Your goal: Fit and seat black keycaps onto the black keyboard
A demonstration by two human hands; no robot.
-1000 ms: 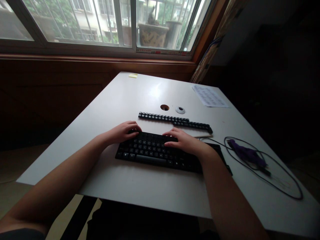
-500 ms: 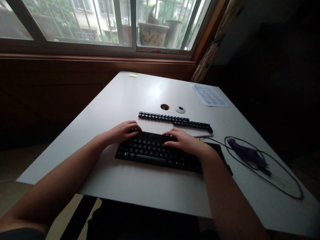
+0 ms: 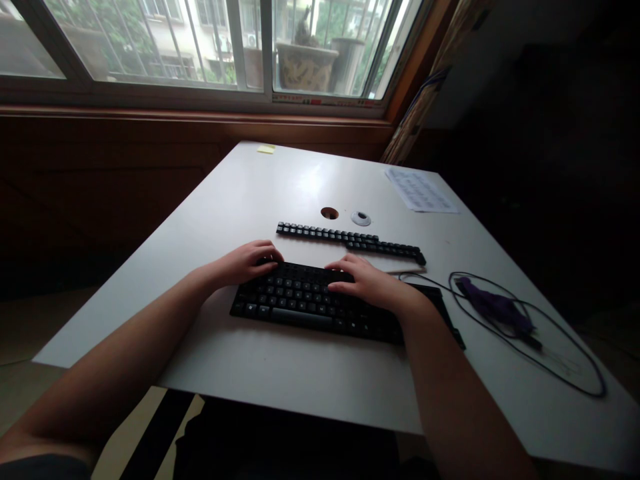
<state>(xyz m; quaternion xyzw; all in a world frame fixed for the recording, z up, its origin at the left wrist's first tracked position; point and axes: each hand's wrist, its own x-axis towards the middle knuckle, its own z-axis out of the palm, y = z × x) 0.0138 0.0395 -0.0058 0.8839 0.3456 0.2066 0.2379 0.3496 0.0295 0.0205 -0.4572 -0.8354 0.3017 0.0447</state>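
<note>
A black keyboard (image 3: 300, 293) lies on the white table before me, its lettered keys and space bar facing up. Its far rows look bare of keycaps, though they are dark. At its far left corner my left hand (image 3: 255, 260) is closed, fingers bent over the edge and thumb against the top. My right hand (image 3: 363, 280) grips across the far edge right of the middle, fingers at the back and thumb over the keys. The palm and wrist hide part of the right side. Loose black keycaps (image 3: 327, 233) stand in rows just behind the keyboard.
A black cable (image 3: 575, 320) loops on the right around a purple cloth-like thing (image 3: 495, 307). Printed papers (image 3: 420, 190) lie at the far right. A round hole (image 3: 329, 213) and a grey ring (image 3: 361, 219) are behind the keycaps. Yellow sticky notes (image 3: 266, 149) lie near the window.
</note>
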